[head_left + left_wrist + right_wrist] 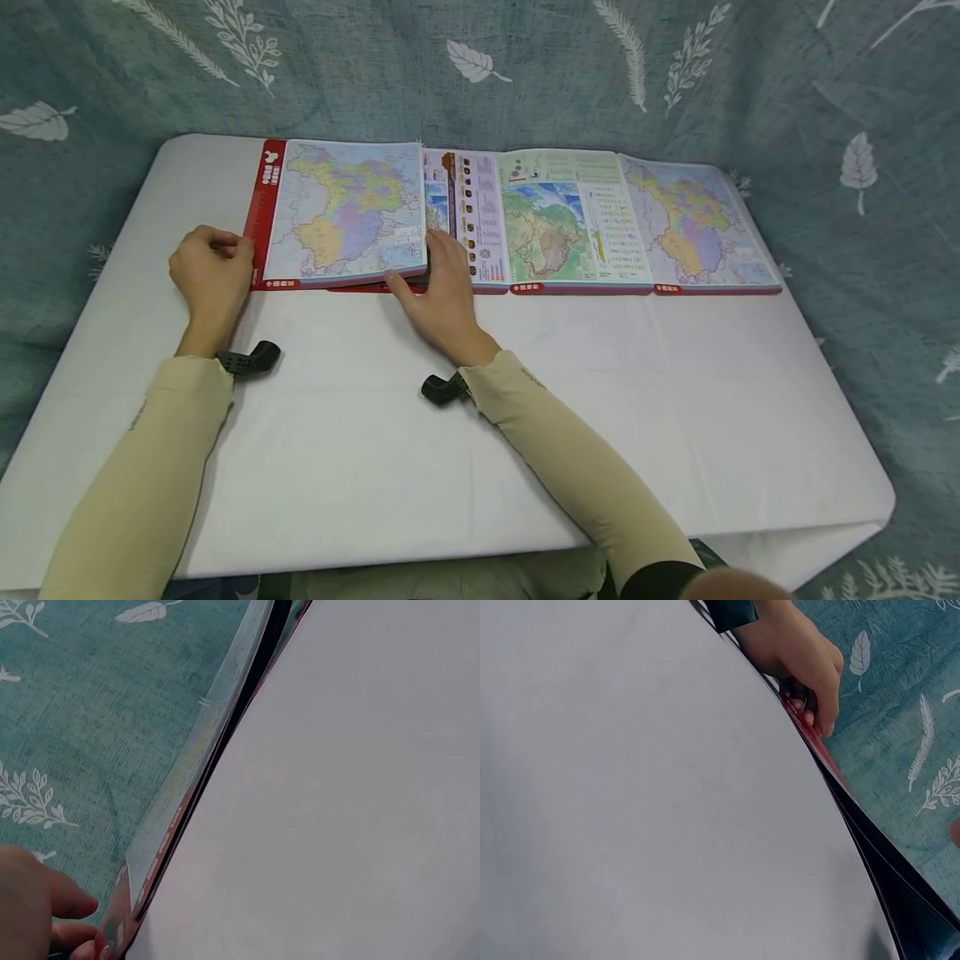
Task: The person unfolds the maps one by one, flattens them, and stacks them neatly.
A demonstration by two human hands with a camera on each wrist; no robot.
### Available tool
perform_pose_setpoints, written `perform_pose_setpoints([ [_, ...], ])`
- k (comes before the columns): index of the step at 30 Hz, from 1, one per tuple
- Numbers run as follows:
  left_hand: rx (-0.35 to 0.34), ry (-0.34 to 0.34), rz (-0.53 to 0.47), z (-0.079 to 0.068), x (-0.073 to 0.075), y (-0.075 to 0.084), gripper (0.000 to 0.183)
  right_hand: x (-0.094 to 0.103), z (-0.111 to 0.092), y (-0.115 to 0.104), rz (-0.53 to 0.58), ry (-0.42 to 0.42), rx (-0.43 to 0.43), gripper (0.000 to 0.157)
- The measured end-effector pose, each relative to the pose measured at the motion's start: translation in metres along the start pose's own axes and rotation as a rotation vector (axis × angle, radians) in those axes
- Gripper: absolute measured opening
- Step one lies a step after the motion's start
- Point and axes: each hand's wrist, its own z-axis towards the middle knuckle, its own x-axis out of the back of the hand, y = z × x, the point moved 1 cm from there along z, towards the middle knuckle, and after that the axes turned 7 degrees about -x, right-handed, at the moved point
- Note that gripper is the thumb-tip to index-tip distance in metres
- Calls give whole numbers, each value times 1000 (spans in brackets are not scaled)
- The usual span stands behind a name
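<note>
A colourful map (360, 208) with a red left border lies at the left end of a row, overlapping a lilac printed panel (483, 217) on its right. My left hand (212, 271) pinches that red border with thumb and curled fingers. At the map's lower right corner, my right hand (446, 300) holds the edge, thumb by the bottom corner and fingers along the side. In the right wrist view a dark gap (885, 862) widens under the map's right end, which is raised. The right fingers are mostly out of the right wrist view.
Further right in the row lie a green map panel (547, 229) and another coloured map (693, 229). All rest along the back edge of a table with a white cloth (360, 467). A green leaf-patterned curtain (540, 75) hangs directly behind.
</note>
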Motion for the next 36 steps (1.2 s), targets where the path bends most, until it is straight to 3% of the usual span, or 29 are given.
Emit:
perform_pose_setpoints([
  [17,-238,-170,-82,-22,-12,18,38,31,-3,30,17,43,-17,72],
  [36,-380,-287,-121,-30,-25,32,35,55,-8,54,-19,69,-73,70],
])
